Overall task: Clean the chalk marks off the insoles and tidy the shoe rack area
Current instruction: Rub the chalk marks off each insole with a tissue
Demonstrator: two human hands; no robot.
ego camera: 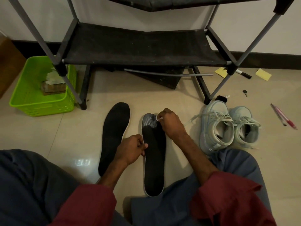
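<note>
Between the knees, the left hand (132, 150) pinches the rim of a black foam insole (154, 162) on the floor. The right hand (171, 124) hides part of its toe, its fingers curled round a small white piece (157, 118), too small to identify, at the grey chalk marks (149, 122). A second black insole (114, 136) lies alongside, its heel hidden behind the forearm. Beyond are two pale blue sneakers (216, 126), one green plastic basket (32, 101) and a black metal shoe rack (143, 46), cut off above.
</note>
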